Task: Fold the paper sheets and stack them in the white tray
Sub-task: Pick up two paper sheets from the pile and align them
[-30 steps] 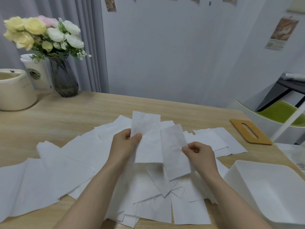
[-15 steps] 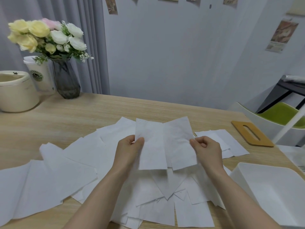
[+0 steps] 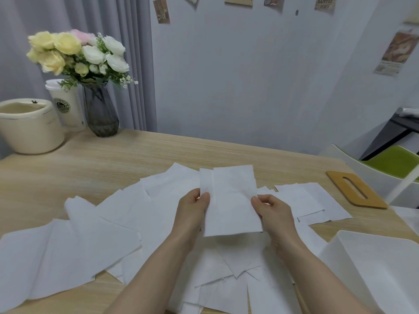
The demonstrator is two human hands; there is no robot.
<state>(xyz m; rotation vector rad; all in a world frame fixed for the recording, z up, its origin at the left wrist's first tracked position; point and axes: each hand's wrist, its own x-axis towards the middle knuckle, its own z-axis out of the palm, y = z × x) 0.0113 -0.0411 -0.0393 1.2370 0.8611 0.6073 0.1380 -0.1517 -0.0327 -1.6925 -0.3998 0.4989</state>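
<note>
I hold one white paper sheet (image 3: 231, 200) upright above the table, its right half folded over the left so only a narrow strip of the back layer shows. My left hand (image 3: 192, 214) pinches its left edge and my right hand (image 3: 273, 214) pinches its right edge. Several loose white sheets (image 3: 90, 241) lie spread over the wooden table below and to both sides. The white tray (image 3: 371, 268) sits at the lower right, with no sheet visible inside.
A wooden lid with a slot (image 3: 356, 189) lies at the right. At the far left stand a dark vase of flowers (image 3: 99, 109), a paper cup (image 3: 65, 105) and a cream pot (image 3: 29, 125). A white and green chair (image 3: 390, 164) is beyond the table's right edge.
My right hand has swung the sheet's right half over towards the left half, closing the fold. Both hands and the sheet have stayed above the pile.
</note>
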